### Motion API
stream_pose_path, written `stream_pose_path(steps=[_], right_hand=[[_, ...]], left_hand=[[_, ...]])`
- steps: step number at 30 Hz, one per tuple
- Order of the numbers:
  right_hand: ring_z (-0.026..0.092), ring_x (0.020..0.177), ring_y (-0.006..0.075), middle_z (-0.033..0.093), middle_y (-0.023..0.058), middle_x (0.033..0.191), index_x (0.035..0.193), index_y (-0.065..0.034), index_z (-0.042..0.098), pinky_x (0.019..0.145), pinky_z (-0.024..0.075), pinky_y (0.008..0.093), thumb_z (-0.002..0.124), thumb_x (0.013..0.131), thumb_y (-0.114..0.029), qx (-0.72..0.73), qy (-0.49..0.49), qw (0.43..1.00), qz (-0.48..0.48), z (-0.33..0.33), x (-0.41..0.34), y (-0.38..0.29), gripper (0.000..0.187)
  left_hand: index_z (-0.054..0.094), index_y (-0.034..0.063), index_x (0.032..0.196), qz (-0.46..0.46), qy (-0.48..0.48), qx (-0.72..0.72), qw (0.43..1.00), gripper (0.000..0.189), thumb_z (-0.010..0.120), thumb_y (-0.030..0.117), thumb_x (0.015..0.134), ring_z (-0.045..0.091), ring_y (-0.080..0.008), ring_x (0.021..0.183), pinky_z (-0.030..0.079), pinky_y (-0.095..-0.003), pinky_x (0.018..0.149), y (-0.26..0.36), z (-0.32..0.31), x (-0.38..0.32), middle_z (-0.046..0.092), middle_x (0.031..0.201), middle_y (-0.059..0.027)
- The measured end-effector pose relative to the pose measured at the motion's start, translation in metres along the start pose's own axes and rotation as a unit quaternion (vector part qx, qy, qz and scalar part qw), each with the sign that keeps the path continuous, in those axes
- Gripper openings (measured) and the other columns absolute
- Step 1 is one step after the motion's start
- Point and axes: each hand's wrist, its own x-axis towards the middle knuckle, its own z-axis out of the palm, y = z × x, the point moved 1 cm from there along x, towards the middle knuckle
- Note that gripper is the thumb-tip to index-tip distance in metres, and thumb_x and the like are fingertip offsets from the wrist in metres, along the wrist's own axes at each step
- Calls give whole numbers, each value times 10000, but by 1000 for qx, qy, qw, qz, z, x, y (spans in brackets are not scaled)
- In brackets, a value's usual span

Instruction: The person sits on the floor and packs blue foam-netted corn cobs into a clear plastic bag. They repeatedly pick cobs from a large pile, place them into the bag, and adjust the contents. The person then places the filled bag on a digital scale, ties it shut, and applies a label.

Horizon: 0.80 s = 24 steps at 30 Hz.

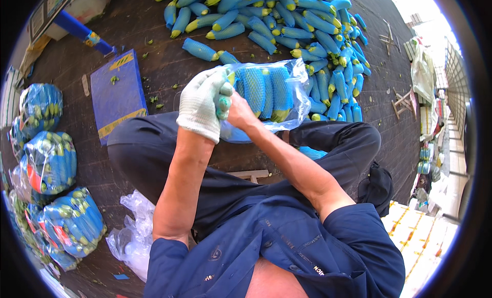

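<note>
A clear plastic bag (pixel 301 81) lies across in front of me between my knees. Several zucchini (pixel 254 91) in blue foam-net sleeves lie side by side inside it. My left hand (pixel 203 100), in a whitish knit glove with green on the fingertips, is closed at the bag's left end. Bare, my right hand (pixel 241 110) meets the glove at that same end, gripping the plastic there. The glove partly hides its fingers.
Beyond the bag spreads a large heap of sleeved zucchini (pixel 269 29). A blue platform scale (pixel 119 92) stands left, near filled bags (pixel 50 161). Crumpled clear plastic (pixel 134 232) lies by my left side. A small wooden piece (pixel 250 174) shows beneath me; white boxes (pixel 419 236) stand right.
</note>
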Motion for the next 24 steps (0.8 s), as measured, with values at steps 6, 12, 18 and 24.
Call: stream_pose_path(steps=[6,12,18,24], right_hand=[[683,1085,499,647,325,1219,1479,68,416,934,568,519,800,840,-331,31,110,993,41,16,0,-13,845],[764,895,321,664,250,1156,1490,171,398,743,619,399,691,860,-307,-205,96,973,43,25,1,-35,844],[754,1018,322,712,215,1144,1295,69,543,781,605,429,754,827,-241,-199,32,978,49,4,20,-36,600],[771,1025,324,776,183,1065,1203,30,598,823,619,445,707,876,-213,-133,6,974,181,-17,42,-38,422]], left_hand=[[714,24,1152,-1,-7,62,998,207,684,176,1015,538,-63,509,375,-217,420,-9,14,0,679,760,-23],[704,-19,1146,11,-16,120,993,219,645,158,1033,470,-32,485,342,-186,416,-10,21,-13,635,751,-11],[710,-6,1130,21,-33,155,987,211,616,159,1038,454,-35,483,327,-193,416,-9,23,-16,629,759,-13],[705,15,1096,11,-35,116,993,186,615,169,1043,457,-25,483,330,-190,412,-10,30,-18,625,757,-8]])
